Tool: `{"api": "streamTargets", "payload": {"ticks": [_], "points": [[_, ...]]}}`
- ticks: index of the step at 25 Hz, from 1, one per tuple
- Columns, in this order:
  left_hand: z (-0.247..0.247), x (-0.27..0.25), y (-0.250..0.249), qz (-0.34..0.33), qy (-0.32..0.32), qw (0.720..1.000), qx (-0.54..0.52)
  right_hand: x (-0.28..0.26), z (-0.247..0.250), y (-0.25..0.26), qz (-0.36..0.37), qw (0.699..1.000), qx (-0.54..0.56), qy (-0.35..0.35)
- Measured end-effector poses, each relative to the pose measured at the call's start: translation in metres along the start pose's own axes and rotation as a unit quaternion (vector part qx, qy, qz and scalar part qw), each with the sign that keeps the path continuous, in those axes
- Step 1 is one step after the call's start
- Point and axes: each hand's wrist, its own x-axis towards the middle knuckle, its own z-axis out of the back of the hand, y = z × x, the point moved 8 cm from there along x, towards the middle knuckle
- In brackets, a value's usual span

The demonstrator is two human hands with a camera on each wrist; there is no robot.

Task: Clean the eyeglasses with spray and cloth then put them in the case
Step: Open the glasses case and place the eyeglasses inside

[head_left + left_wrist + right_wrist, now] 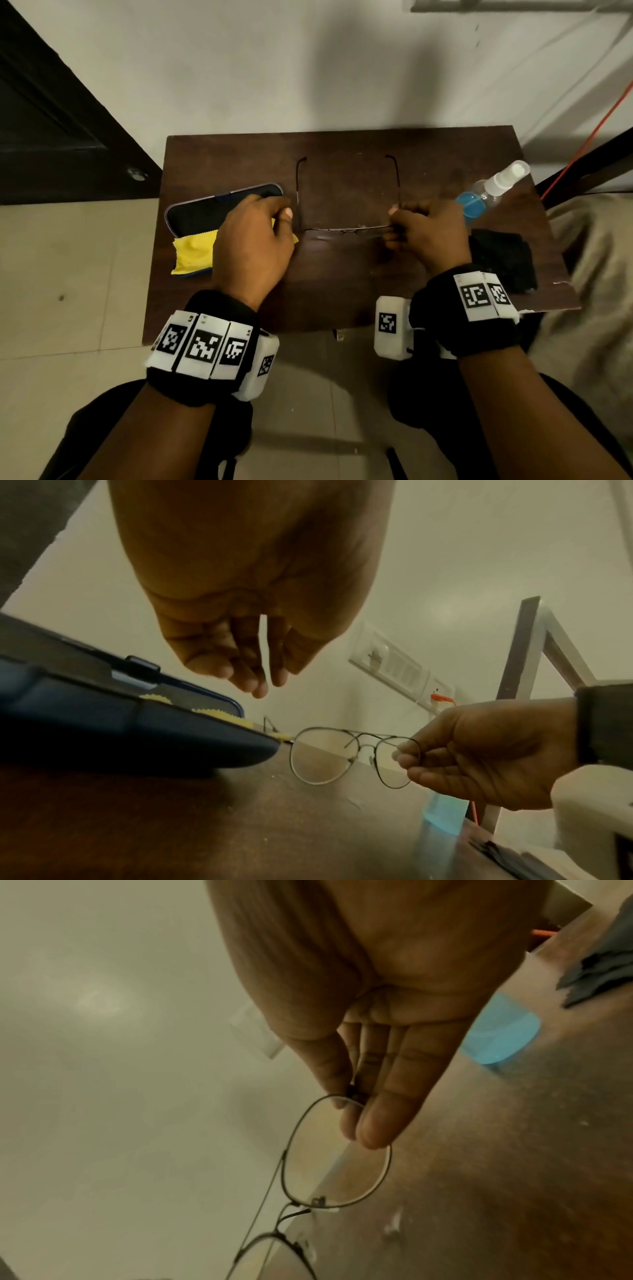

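Note:
Thin metal-framed eyeglasses [346, 229] hang just above the brown table [342, 294], temples unfolded and pointing away from me. My right hand [394, 222] pinches the rim of their right lens; the right wrist view shows thumb and fingers [380, 1123] closed on that rim [337, 1172]. My left hand [284, 219] hovers by the frame's left end with fingers [263, 680] loosely hanging, holding nothing, above the glasses [320, 753]. The open dark blue case [212, 210] lies at the left with a yellow cloth [193, 251] beside it. A spray bottle [486, 192] with blue liquid lies at the right.
A black cloth [503, 260] lies near the table's right front corner. The table stands against a white wall, with a dark door at the left and a red cable at the right. Tiled floor shows below the table's front edge.

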Motion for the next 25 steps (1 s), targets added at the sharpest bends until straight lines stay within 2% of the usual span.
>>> {"api": "streamTargets", "payload": {"ticks": [2,5,8,10,12,16,18,21,25], "points": [[0.002,0.001,0.007,0.025,-0.003,0.996,-0.086,-0.002,0.008,0.012,0.021,0.999,0.049,0.007],[0.001,0.0,0.016,0.099,-0.004,0.966,-0.24,-0.01,0.013,0.027,0.047,0.994,0.094,0.027],[-0.003,-0.001,0.01,0.169,0.025,0.912,-0.373,-0.018,0.011,0.033,0.037,0.985,0.158,0.057],[-0.006,-0.002,0.003,0.189,0.05,0.864,-0.463,-0.021,0.011,0.036,0.034,0.979,0.187,0.068],[-0.006,-0.002,-0.001,0.195,0.068,0.841,-0.501,-0.023,0.012,0.039,0.05,0.98,0.179,0.066],[-0.003,-0.004,-0.001,0.203,0.074,0.836,-0.504,-0.027,0.014,0.042,0.076,0.984,0.151,0.057],[0.0,-0.003,0.0,0.203,0.061,0.83,-0.516,-0.027,0.014,0.044,0.088,0.985,0.14,0.056],[0.009,-0.001,0.003,0.184,0.03,0.837,-0.515,-0.027,0.017,0.047,0.109,0.985,0.124,0.048],[0.01,-0.001,0.009,0.204,0.024,0.832,-0.516,-0.029,0.018,0.054,0.146,0.98,0.12,0.06]]}}
